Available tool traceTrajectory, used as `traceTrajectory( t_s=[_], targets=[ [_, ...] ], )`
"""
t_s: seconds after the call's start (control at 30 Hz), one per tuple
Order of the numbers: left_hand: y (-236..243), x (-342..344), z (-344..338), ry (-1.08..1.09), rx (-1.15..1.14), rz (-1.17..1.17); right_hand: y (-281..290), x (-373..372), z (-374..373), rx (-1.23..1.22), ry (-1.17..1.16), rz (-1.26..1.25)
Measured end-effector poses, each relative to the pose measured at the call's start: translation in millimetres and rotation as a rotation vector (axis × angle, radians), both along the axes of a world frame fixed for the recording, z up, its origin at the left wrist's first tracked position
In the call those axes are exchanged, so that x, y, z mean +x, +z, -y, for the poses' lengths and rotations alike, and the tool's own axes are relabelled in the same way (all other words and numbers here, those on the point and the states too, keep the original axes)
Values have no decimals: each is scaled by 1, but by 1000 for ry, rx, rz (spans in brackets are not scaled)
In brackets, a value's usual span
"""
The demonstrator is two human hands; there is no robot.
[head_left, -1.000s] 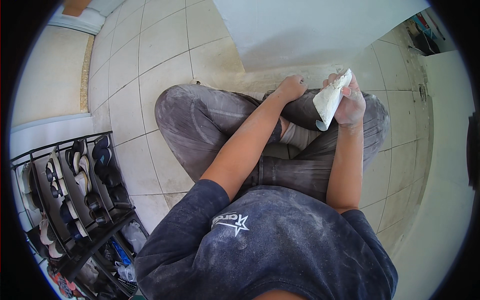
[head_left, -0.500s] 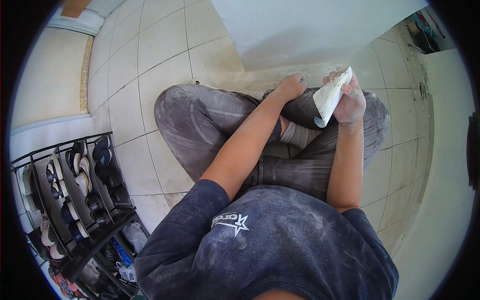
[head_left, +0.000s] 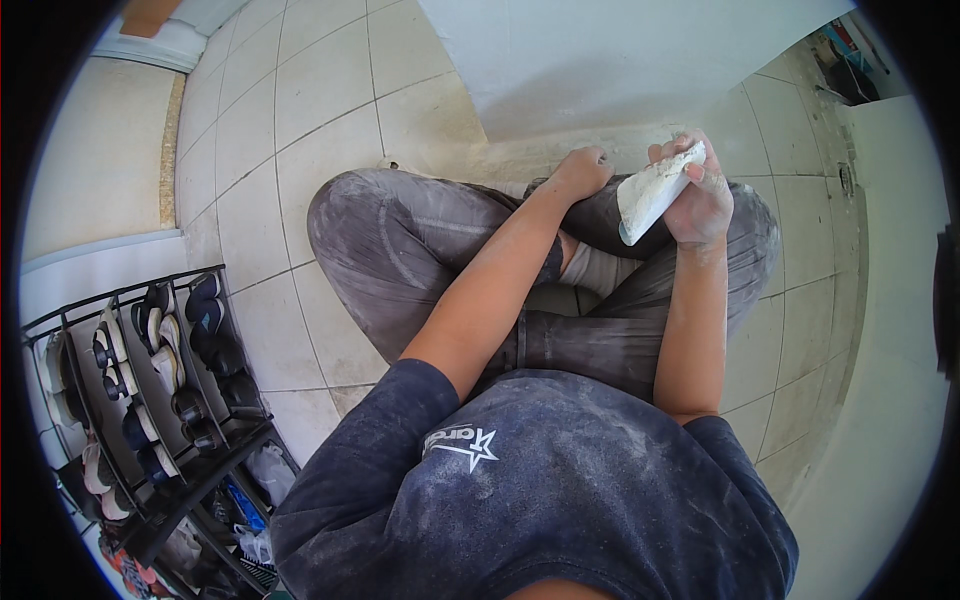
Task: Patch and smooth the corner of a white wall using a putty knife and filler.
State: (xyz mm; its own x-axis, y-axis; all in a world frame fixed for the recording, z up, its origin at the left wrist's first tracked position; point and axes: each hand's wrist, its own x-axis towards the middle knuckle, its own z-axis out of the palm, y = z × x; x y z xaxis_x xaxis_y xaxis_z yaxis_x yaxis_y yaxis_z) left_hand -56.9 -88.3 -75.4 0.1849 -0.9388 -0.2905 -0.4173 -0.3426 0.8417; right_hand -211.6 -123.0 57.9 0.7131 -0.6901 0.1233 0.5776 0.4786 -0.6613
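My right hand [head_left: 700, 200] is closed around a thin white spreader [head_left: 650, 205], held up over my right leg. White putty coats its face, with a rough, crumbly upper edge, and a smooth bluish rim shows at its lower end. My thumb presses on the near side while the fingers wrap behind, partly hidden. White dust marks the palm and wrist. My left hand [head_left: 583, 173] rests in a loose fist near the crossed shins, its forearm lying across my left thigh. No object sticks out of it, though the inside of the fist is hidden.
My dusty grey trousers [head_left: 400, 225] are crossed on the tiled floor [head_left: 320, 110]. A white wall [head_left: 600, 60] rises just ahead. To the left stands a black rack [head_left: 150, 540] with several pairs of shoes. A pale wall [head_left: 900, 300] runs along the right.
My right hand has tilted the spreader, its lower end swinging left and slightly up, so more of the bluish lower edge shows. My left hand stays where it was.
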Motion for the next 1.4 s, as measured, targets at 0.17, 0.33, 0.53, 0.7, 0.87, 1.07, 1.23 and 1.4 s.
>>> traceTrajectory(
  t_s=[0.17,0.33,0.53,0.7,0.87,1.07,1.23,1.4],
  targets=[
    [-1,0,1,4,5,-32,1,1,0,-25,25,15],
    [-2,0,1,15,11,-35,1,1,0,-36,-15,-3],
    [1,0,0,15,19,-45,0,1,1,-29,21,17],
    [1,0,0,15,35,-31,1,1,1,-30,-3,8],
    [-3,0,1,-5,15,-43,5,2,-1,-18,-15,-14],
    [-5,1,2,-12,9,-54,8,3,-3,-9,-59,-61],
    [-4,0,2,-6,26,-22,5,3,-2,-41,-42,-21],
    [-3,0,2,-5,25,-33,4,2,-1,-37,-29,-22]
  ],
)
